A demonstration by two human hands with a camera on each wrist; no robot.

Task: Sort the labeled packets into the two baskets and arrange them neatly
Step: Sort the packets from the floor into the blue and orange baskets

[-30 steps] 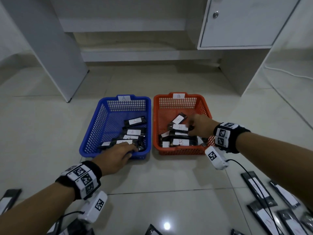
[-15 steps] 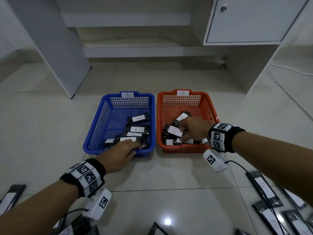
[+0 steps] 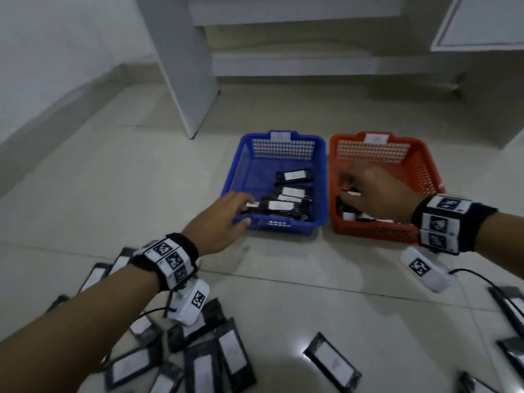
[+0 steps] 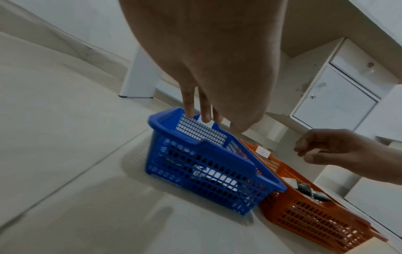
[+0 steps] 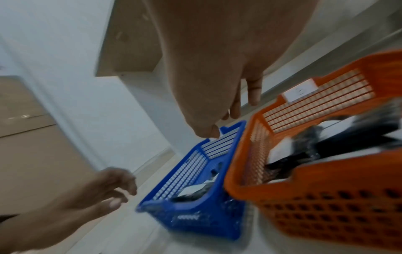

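A blue basket (image 3: 321, 177) and an orange basket (image 3: 419, 154) stand side by side on the floor, each with a white label on its far rim. Black packets with white labels (image 3: 293, 175) lie stacked in the blue one; more packets (image 3: 347, 214) lie in the orange one, partly hidden by my right hand. My left hand (image 3: 241, 211) hovers at the blue basket's near left corner, fingers relaxed and empty. My right hand (image 3: 351, 185) hangs over the orange basket's near left part, fingers loosely curled and holding nothing, as the left wrist view shows (image 4: 315, 149).
Several loose packets (image 3: 232, 350) lie heaped on the tiled floor near my left forearm. One packet (image 3: 331, 361) lies alone in the middle, and more packets (image 3: 510, 307) lie at the right edge. A white desk leg (image 3: 184, 80) and a cabinet (image 3: 482, 21) stand behind the baskets.
My head view has swung left and down, bringing the floor packets into sight. The right hand has lifted off the packets in the orange basket. The left hand has drawn back to the blue basket's corner.
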